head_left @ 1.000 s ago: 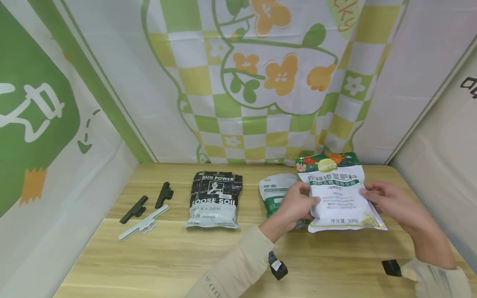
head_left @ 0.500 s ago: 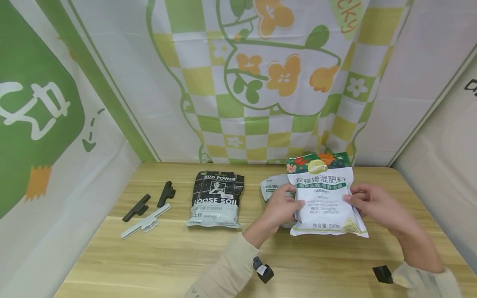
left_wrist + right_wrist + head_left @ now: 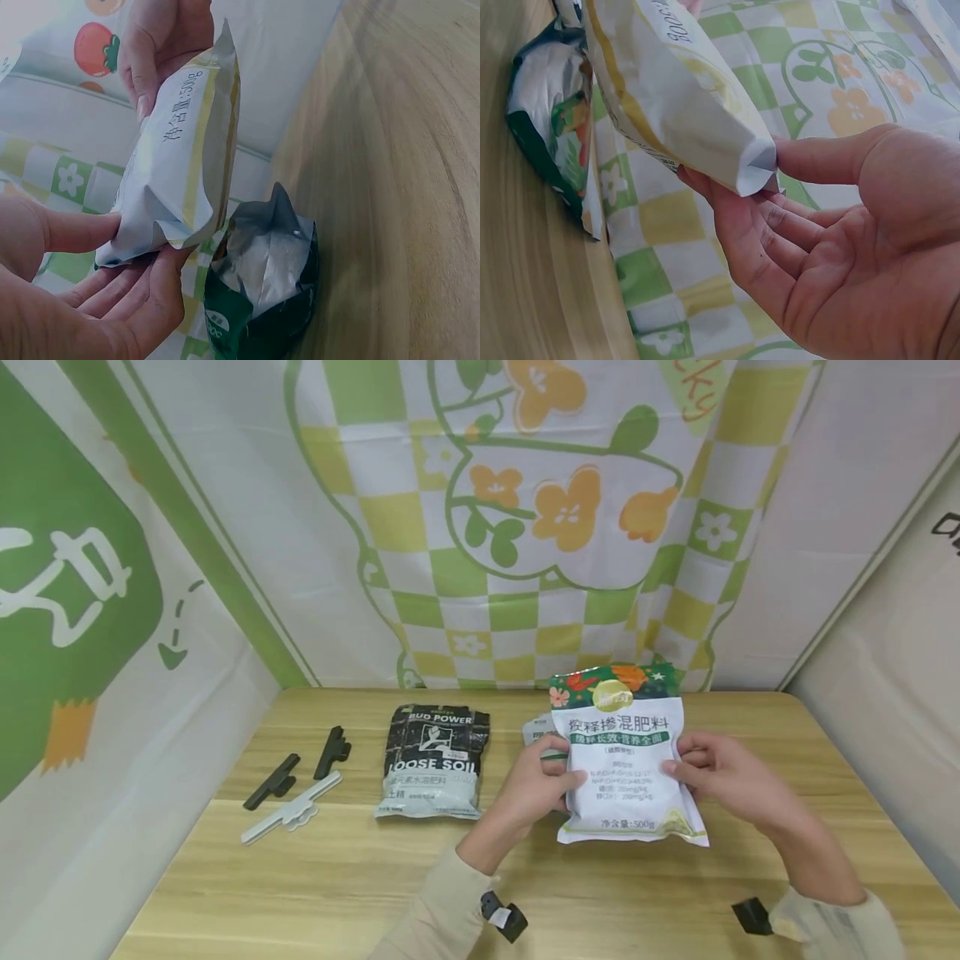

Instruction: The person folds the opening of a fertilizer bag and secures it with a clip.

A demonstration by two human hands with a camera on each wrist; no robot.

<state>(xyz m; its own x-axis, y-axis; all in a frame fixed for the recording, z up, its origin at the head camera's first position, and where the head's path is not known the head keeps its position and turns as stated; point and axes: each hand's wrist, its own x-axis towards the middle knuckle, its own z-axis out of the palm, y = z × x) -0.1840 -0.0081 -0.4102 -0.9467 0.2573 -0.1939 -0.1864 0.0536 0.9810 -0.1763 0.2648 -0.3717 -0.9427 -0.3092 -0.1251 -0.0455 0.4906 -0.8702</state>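
A white fertilizer bag [image 3: 622, 789] with a green, flower-printed top is held up off the table between both hands. My left hand [image 3: 528, 785] grips its left edge, thumb on the front and fingers behind, as the left wrist view also shows. At the opposite edge, my right hand [image 3: 731, 777] pinches the bag the same way; in the right wrist view the thumb [image 3: 821, 159] presses the folded side. Behind the held bag is a green-and-white bag [image 3: 537, 731], mostly hidden in the head view. The left wrist view shows this second bag [image 3: 259, 307] standing on the table.
A black-and-grey "Loose Soil" bag [image 3: 435, 764] lies left of the hands. Farther left are two black bag clips [image 3: 272, 782] and a white bag clip [image 3: 291, 810]. A printed curtain [image 3: 525, 610] hangs behind the wooden table [image 3: 300, 893], with fabric walls at both sides.
Both hands have carried the white fertilizer bag to the left and slightly nearer. It now covers more of the green-and-white bag. The soil bag and clips stay put.
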